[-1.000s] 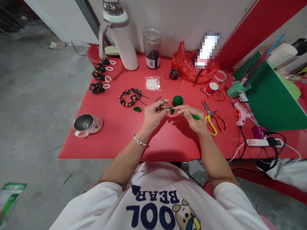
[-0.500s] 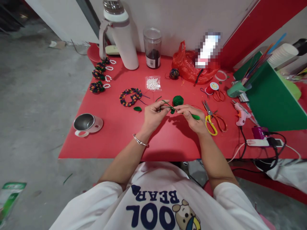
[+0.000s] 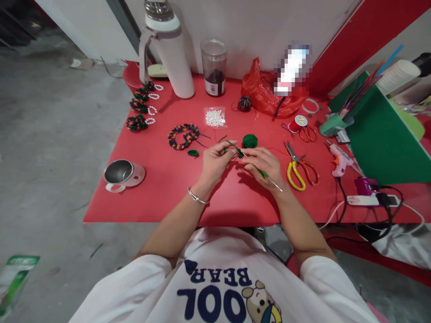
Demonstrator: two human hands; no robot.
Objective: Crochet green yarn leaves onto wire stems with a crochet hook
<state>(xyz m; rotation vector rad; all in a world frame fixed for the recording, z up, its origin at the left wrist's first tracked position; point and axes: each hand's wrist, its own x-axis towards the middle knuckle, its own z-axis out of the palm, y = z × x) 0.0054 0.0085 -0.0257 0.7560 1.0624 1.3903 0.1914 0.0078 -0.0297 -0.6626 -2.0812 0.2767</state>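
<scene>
Watching the head view: I see both bare hands meeting near the centre of the frame, above the red table (image 3: 151, 188).
Left hand (image 3: 215, 162): nearly closed, fingertips pinching green yarn (image 3: 230, 143); a silver bracelet (image 3: 197, 196) circles the wrist.
Right hand (image 3: 266, 162): fingers curled around a slim hook (image 3: 264, 174) with a green grip, its lower end slanting out toward the wrist.
Small green piece (image 3: 240, 154): between the two hands at the hook's upper end; I cannot tell whose fingers bear it.
Green yarn ball (image 3: 249, 141): on the table, just beyond the fingertips.
Left of centre: a green leaf-shaped piece (image 3: 193, 153) lies near the multicoloured crocheted loop (image 3: 173, 141); the mug (image 3: 133, 174) stands nearer the table's left edge.
Upper left: multicoloured bundles (image 3: 136, 123) with white bead loops sit in a row, beside the tall white bottle (image 3: 177, 63).
Upper centre: I see a packet of white beads (image 3: 214, 118), a dark yarn ball (image 3: 244, 103) and a red plastic bag (image 3: 262, 96).
Right side: yellow and orange tool handles (image 3: 293, 177) lie near the right hand, with a pink glue gun (image 3: 340, 162) farther right.
</scene>
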